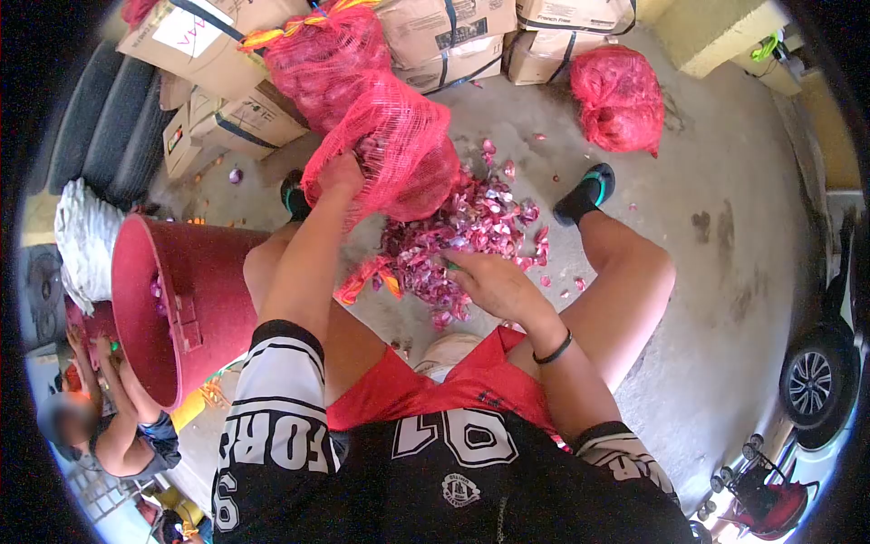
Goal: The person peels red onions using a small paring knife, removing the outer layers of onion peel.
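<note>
My left hand [338,178] reaches into the mouth of a red mesh bag [399,136]. Its fingers are hidden by the netting, so I cannot see whether they grip anything. Onions show dimly through the mesh. Just above the heap of purple onion skins [480,227] on the floor is my right hand [494,283], its fingers closed around a small green thing [450,266], mostly covered by the hand. An orange-and-red bag edge [370,279] lies at the left of the heap, between my legs.
A large red tub [195,299] lies tipped at my left, with onions inside. Behind are strapped cardboard boxes [444,45], a full mesh bag [313,68] and another red bag [618,100]. A co-worker [127,417] sits at lower left. A car wheel [809,383] stands at right.
</note>
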Tool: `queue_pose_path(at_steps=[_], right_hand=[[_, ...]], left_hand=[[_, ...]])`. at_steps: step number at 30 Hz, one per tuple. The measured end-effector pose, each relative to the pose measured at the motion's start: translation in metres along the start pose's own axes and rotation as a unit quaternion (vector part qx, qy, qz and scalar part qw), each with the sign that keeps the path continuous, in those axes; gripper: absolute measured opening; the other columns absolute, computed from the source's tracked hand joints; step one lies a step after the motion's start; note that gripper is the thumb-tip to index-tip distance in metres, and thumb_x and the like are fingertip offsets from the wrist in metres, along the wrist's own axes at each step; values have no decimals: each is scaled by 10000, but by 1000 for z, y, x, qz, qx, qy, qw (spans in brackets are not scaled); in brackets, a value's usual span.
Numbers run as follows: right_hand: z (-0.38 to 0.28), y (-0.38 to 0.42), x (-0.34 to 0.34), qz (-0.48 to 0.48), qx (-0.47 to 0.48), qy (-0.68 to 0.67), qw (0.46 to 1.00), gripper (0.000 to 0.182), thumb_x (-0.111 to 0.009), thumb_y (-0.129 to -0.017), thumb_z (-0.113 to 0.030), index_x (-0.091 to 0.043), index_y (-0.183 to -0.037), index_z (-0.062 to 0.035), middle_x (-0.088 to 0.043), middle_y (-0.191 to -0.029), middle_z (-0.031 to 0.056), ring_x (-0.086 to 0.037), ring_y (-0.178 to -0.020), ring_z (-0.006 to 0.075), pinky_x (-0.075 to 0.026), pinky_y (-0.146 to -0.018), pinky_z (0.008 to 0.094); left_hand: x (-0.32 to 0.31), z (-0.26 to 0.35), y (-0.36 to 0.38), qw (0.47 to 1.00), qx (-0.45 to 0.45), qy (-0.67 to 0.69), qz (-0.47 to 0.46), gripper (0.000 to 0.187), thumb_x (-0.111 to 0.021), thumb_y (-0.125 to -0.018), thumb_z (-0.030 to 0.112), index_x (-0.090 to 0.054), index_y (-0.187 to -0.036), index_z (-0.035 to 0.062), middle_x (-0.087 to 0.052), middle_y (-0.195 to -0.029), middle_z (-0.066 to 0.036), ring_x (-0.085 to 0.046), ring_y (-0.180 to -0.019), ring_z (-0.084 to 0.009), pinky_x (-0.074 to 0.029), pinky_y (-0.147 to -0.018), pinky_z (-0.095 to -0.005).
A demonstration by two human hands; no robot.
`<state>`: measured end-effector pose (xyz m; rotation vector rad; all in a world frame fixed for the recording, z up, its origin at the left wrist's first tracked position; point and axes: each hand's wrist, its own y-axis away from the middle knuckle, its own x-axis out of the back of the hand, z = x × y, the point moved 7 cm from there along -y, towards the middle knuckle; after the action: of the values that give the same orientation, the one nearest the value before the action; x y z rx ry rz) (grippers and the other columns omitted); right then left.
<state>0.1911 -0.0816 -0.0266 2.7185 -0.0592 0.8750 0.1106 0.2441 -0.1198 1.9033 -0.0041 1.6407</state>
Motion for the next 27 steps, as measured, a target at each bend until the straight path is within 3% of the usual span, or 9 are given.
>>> queue_pose_path(at_steps=[6,8,12,15,16,18,20,23,27], right_hand=[[-4,-2,-9,28,26,16,999,347,-523,-914,-232,-560,-1226,-84,-646,-977,236,-614,-909,426,-487,-784,512],[-4,-4,-15,21,32,24,999,356,-525,-915,-253,-561,-1228,-87,-646,-978,237,-614,-909,426,-487,-786,512],[1,-1,-24,33,48,36,998,372,-526,-918,-282,-561,-1237,-94,-646,-971,239,-616,-904,425,-486,-785,511],[3,4,-20,-50,-58,40,996,409,-527,-941,-267,-538,-1286,-49,-624,-1106,248,-599,-1018,406,-476,-885,445],[3,5,-15,-22,-50,36,998,411,-525,-947,-258,-530,-1299,-47,-624,-1116,245,-605,-1025,390,-474,-891,429],[5,9,-7,28,-31,21,999,415,-521,-959,-242,-514,-1324,-43,-626,-1136,239,-619,-1038,358,-471,-904,399],[-7,10,8,105,14,-48,993,420,-550,-934,-185,-504,-1324,-35,-630,-1110,252,-621,-1029,380,-482,-888,419],[-32,15,26,165,61,-115,978,443,-540,-935,-105,-463,-1360,-10,-583,-1242,239,-580,-1158,349,-441,-980,375],[-63,22,31,188,100,-131,968,437,-533,-941,-100,-467,-1365,-18,-563,-1288,224,-572,-1179,336,-439,-982,365]], left_hand=[[-26,-12,-1,948,-71,309,21,449,-330,-978,338,-512,-1284,66,-497,-1364,-204,-429,-1318,-318,-352,-1067,-469],[-19,-5,15,919,-143,355,98,489,-285,-984,390,-530,-1261,69,-532,-1323,-200,-460,-1276,-320,-301,-1099,-419],[-23,-4,26,951,-97,294,8,421,-444,-963,302,-466,-1318,78,-536,-1313,-168,-529,-1192,-299,-389,-1030,-409],[-23,0,17,908,-187,370,63,432,-532,-932,230,-455,-1330,80,-548,-1294,-147,-554,-1162,-280,-442,-970,-396],[-20,-3,18,891,-213,393,82,444,-561,-922,207,-451,-1334,81,-552,-1287,-140,-563,-1152,-273,-460,-951,-392],[-12,-15,29,819,-231,522,61,472,-613,-891,130,-455,-1333,82,-563,-1261,-119,-585,-1117,-256,-498,-900,-377],[58,8,107,667,-212,715,-13,512,-658,-851,25,-471,-1324,82,-579,-1223,-91,-613,-1067,-235,-540,-839,-357],[94,22,192,512,-269,814,-49,429,-541,-925,13,-429,-1337,60,-566,-1249,-136,-589,-1142,-262,-541,-889,-423],[60,25,231,422,-235,873,-68,368,-515,-970,103,-440,-1329,71,-572,-1252,-118,-591,-1137,-257,-539,-903,-445]])
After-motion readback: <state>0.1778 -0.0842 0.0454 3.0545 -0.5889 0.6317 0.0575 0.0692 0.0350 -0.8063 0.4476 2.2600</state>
